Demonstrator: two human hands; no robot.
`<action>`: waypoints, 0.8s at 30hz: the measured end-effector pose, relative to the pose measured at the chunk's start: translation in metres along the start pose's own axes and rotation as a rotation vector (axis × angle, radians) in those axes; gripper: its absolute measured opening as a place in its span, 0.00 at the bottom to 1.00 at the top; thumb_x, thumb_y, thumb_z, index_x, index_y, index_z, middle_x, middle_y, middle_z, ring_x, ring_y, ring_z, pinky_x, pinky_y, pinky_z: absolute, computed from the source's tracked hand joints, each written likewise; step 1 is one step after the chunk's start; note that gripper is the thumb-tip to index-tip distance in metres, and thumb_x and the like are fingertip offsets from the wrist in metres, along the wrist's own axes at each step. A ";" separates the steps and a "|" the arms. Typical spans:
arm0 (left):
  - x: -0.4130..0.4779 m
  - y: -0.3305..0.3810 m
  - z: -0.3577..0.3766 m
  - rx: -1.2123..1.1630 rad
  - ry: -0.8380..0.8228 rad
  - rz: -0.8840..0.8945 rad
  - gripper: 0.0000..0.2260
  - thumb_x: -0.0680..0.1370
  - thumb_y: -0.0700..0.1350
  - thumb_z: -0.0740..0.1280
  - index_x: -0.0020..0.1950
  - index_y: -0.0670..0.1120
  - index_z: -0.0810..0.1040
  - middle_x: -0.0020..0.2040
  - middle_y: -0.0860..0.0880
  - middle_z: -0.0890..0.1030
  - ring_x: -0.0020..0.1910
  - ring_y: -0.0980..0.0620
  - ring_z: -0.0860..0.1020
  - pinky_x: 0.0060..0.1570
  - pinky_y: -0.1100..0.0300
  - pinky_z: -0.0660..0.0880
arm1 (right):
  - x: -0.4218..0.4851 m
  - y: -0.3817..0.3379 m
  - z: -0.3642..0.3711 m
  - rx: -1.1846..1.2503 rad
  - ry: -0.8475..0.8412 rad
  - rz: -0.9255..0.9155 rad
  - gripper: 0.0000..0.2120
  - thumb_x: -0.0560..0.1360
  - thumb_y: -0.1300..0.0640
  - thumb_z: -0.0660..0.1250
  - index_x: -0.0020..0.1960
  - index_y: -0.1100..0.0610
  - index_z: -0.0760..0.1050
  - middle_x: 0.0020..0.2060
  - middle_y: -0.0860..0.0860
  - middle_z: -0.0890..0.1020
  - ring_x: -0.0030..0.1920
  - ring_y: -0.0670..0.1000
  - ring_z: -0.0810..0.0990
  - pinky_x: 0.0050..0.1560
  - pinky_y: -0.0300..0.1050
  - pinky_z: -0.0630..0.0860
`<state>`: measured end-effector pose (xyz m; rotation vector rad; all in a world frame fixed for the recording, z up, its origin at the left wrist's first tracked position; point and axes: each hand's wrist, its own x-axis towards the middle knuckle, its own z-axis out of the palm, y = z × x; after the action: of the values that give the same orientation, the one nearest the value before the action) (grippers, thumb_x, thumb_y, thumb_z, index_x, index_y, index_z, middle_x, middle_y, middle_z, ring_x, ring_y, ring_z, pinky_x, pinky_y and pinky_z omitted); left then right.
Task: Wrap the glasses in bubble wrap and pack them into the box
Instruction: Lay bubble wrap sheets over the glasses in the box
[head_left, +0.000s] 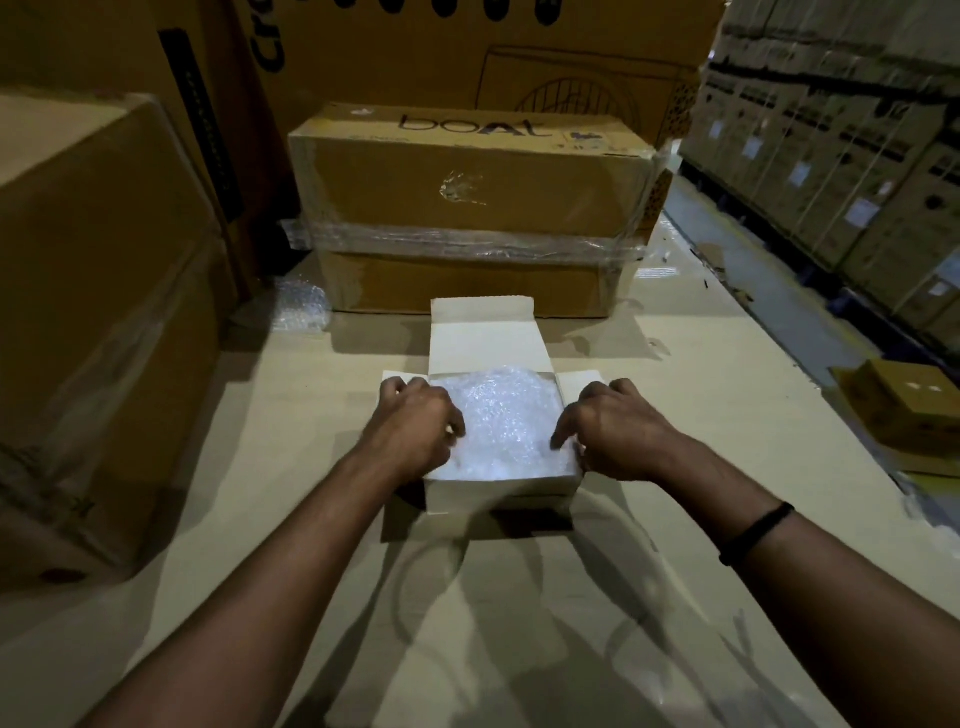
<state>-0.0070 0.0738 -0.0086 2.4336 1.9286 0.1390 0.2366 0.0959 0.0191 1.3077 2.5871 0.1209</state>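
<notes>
While my left hand (421, 421) curls its fingers (400, 387) over the left edge of the white box (498, 486), my right hand (618, 431) does the same on the right edge. One bent right fingertip pokes down inside, and the thumb sits outside the wall. So both hands grip the box, one on each side.

Between my hands, in the middle of the frame, the bubble wrap bundle (506, 415) fills the box. I cannot see the glasses. I think they are hidden inside the wrap.

The two side flaps, left (388, 375) and right (584, 376), stick out flat by my knuckles. The back flap (485, 338) stands up on the far side, above my hands in the frame. Its fold runs left to right. Both hands are about as near to it.

I think the packing is nearly done and closing comes next.

Higher up sits the taped "boAt" carton (467, 176).
</notes>
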 end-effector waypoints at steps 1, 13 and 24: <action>-0.004 -0.002 0.001 -0.020 0.024 0.041 0.10 0.77 0.45 0.65 0.53 0.56 0.83 0.54 0.56 0.81 0.59 0.52 0.69 0.60 0.54 0.54 | -0.007 0.000 0.002 0.004 0.034 -0.020 0.17 0.74 0.61 0.64 0.58 0.43 0.79 0.55 0.44 0.81 0.61 0.50 0.70 0.55 0.47 0.61; -0.013 0.017 0.007 -0.148 -0.412 0.106 0.18 0.73 0.51 0.55 0.52 0.53 0.82 0.45 0.53 0.80 0.54 0.48 0.70 0.58 0.50 0.59 | 0.006 -0.017 -0.006 -0.115 -0.259 -0.088 0.20 0.77 0.64 0.58 0.59 0.44 0.78 0.52 0.45 0.79 0.58 0.53 0.68 0.62 0.52 0.60; -0.002 0.003 -0.002 -0.224 -0.348 -0.004 0.14 0.78 0.45 0.59 0.51 0.52 0.85 0.57 0.57 0.82 0.59 0.53 0.75 0.64 0.47 0.57 | 0.007 -0.010 -0.016 0.063 -0.296 -0.018 0.23 0.77 0.62 0.59 0.64 0.40 0.75 0.55 0.47 0.78 0.59 0.51 0.67 0.61 0.48 0.58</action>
<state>-0.0043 0.0712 -0.0062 2.1427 1.6705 -0.0625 0.2204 0.0960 0.0316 1.2189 2.3672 -0.1486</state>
